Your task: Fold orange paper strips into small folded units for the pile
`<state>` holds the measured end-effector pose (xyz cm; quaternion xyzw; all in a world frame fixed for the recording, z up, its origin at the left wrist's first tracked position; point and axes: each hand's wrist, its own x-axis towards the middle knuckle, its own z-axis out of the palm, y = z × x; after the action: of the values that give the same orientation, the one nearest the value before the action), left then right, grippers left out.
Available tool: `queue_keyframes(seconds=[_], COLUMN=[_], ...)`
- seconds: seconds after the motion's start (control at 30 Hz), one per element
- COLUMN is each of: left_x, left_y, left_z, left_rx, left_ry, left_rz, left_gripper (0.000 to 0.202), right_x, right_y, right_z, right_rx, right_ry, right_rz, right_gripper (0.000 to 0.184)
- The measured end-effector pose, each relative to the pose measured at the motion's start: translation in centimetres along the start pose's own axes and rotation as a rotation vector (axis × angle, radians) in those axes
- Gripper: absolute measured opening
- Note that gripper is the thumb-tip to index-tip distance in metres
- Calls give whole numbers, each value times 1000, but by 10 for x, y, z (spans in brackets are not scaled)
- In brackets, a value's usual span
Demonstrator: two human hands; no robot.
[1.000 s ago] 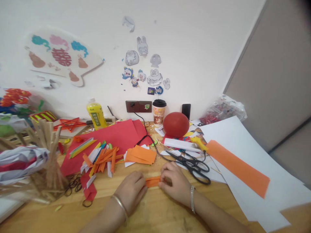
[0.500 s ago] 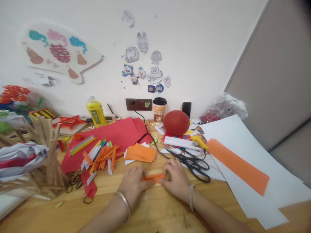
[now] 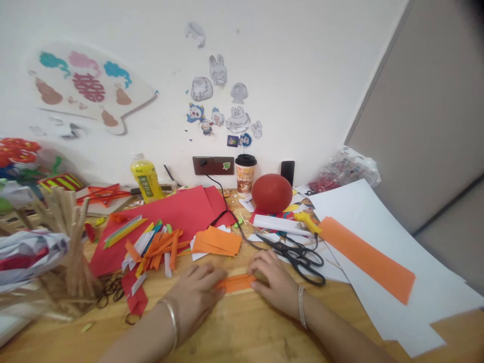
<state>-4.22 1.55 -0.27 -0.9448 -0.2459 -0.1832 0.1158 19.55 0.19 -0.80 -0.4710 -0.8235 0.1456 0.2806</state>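
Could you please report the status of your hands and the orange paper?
Left hand, right hand: at opposite ends of narrow folded orange paper strip. Strip on or just above light wooden table. Black scissors close beside right hand, clear of strip.

The palm-down left hand (image 3: 197, 294) and curled right hand (image 3: 275, 280) sit near each other.

Folded paper strip (image 3: 239, 283) is orange; slip stack (image 3: 217, 241) is orange over white. Large sheet (image 3: 177, 209) and rounded object (image 3: 272, 193): both red. Scissors (image 3: 302, 256): black. Bottle (image 3: 144, 174) is yellow, with dark green label (image 3: 146, 187). Cup (image 3: 245, 180) carries brown-orange print under black lid (image 3: 245, 160). Box (image 3: 61, 182): yellow stripes.
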Motion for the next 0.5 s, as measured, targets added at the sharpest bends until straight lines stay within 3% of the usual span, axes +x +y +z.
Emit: queue_keyframes(seconds=[0.1, 0.17, 0.37, 0.5], left_x=[5, 7, 12, 13], left_y=[1, 3, 13, 17], left_z=[9, 12, 16, 17], left_rx=[-8, -33, -65, -94], left_ry=[82, 108, 89, 92], left_rz=[104, 115, 18, -71], left_gripper=[36, 36, 35, 37], right_x=[1, 3, 6, 3], right_y=[0, 0, -2, -7], right_z=[-3, -2, 6, 8], right_rx=[-127, -221, -333, -213], right_ry=[-55, -82, -49, -12], right_rz=[-248, -317, -332, -200], right_gripper=[11, 9, 20, 10])
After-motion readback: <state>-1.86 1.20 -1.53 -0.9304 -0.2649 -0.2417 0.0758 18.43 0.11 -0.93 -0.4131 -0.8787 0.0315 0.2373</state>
